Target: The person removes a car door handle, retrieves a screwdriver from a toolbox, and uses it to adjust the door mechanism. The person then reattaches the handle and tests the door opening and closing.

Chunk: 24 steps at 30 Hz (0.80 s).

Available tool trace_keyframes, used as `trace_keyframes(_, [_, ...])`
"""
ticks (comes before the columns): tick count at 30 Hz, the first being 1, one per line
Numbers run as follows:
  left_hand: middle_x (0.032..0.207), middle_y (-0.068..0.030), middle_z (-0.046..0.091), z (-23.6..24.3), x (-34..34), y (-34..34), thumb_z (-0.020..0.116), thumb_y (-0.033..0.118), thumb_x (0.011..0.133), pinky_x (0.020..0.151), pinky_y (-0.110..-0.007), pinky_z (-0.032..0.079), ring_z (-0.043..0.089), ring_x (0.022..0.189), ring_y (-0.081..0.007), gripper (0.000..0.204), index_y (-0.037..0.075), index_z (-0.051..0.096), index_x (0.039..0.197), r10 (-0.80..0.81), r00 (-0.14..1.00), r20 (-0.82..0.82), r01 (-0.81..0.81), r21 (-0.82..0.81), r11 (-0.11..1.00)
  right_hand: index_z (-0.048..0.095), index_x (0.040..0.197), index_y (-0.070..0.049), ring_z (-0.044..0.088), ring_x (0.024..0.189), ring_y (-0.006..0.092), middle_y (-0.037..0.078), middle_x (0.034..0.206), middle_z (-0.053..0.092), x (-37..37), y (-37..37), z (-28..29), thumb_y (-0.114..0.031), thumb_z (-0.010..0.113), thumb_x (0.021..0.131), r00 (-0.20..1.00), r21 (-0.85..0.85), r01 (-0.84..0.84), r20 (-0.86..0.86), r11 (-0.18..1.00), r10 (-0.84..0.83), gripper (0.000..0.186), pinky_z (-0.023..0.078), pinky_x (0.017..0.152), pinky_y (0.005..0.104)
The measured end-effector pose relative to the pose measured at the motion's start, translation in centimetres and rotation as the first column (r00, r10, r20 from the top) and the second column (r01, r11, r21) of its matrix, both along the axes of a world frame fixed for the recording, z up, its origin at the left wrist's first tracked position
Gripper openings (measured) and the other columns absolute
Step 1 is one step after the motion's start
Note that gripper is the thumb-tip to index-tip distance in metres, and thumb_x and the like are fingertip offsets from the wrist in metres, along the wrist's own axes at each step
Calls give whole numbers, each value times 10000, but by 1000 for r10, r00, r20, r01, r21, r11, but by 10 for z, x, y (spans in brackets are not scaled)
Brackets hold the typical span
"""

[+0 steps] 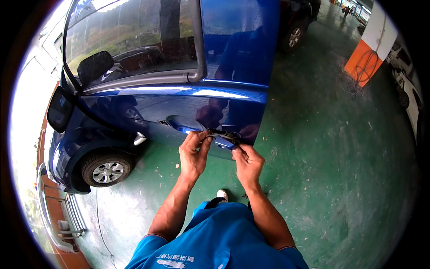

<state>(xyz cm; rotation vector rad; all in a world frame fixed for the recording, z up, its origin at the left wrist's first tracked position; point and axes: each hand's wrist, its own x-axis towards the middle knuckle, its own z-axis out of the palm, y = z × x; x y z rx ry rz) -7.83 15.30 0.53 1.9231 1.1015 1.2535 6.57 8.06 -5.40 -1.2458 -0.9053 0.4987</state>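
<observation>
1. Right in the middle of the action, a blue handle piece (224, 143) is being held at the outer face of a blue car door (156, 106), just on the near side of a dark slot (220, 132) in the panel.
2. The right end of that piece is gripped by the right hand (249, 165): a narrow pinch, thumb and fingers closed on it, wrist raised from the near side.
3. Over to the left, the left hand (192, 152) is brought up to the left end of the slot, its thumb and fingertips drawn close together. Whether anything is pinched there cannot be told; the detail is too small.
4. Both forearms are stretched out from the short sleeves of a blue shirt (215, 237), and a white shoe (222, 194) is seen just beyond its far edge.
5. Farther left, a side mirror (60, 109) is seen, and a silver-rimmed wheel (107, 172) is set nearer, on the green floor (322, 179).
6. Far to the right, a white and orange pillar (358, 56) is seen, with cable (354, 85) left in loops about its base.
7. Beyond the door, a dark vehicle (298, 20) is parked; by the right edge, a white vehicle (413, 98) is partly shown.
</observation>
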Motion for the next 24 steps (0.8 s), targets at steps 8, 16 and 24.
trace_keyframes(8, [839,-57,700,-22,3,-8,688,81,933,703,-241,517,626,752,-86,176,-53,672,1046,137,949,284,-34,-339,940,639,1044,34,655,707,108,82,841,694,-3,-1,11,-9,682,892,1000,52,12,14,999,-13,164,520,640,243])
trace_keyframes(16, [826,-49,702,-23,5,-8,689,75,934,707,-227,507,619,763,-81,161,-57,672,1024,127,938,323,-1,-363,932,626,1049,21,684,759,152,93,862,696,-5,-6,21,-37,716,863,996,82,-77,56,994,72,215,548,697,272])
trace_keyframes(24, [827,-53,705,-29,7,-10,700,74,928,712,-228,509,617,767,-78,149,-49,681,1009,133,916,378,10,-355,935,610,1096,51,647,779,110,91,929,671,-4,-8,20,11,693,873,992,96,-124,47,988,120,242,509,700,224])
